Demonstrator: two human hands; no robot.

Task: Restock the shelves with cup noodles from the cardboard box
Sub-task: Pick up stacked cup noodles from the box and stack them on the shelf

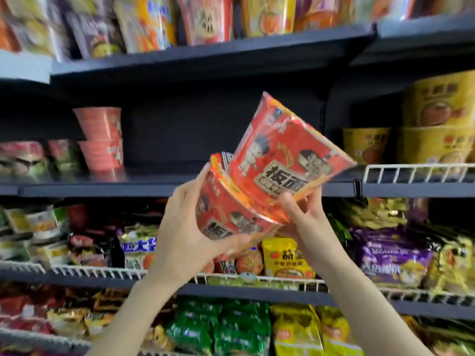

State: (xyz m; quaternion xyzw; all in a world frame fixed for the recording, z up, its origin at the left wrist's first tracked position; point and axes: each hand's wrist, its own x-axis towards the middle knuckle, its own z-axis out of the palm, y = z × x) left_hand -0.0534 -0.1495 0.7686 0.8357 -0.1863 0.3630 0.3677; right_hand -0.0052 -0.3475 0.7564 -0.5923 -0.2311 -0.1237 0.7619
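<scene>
I hold two red cup noodles in front of a dark shelf (159, 185). My left hand (187, 227) grips the lower cup noodle (228, 214) from its left side and underneath. My right hand (305, 214) holds the upper cup noodle (285, 150) by its bottom edge, and that cup tilts to the upper right, leaning on the lower one. Behind them the middle of the shelf is bare. The cardboard box is not in view.
Two stacked pink cups (100, 140) stand at the left of the same shelf. Yellow bowls (434, 127) fill its right part behind a white wire rail (416, 173). Packets of noodles crowd the shelves below, and more cups line the shelf above.
</scene>
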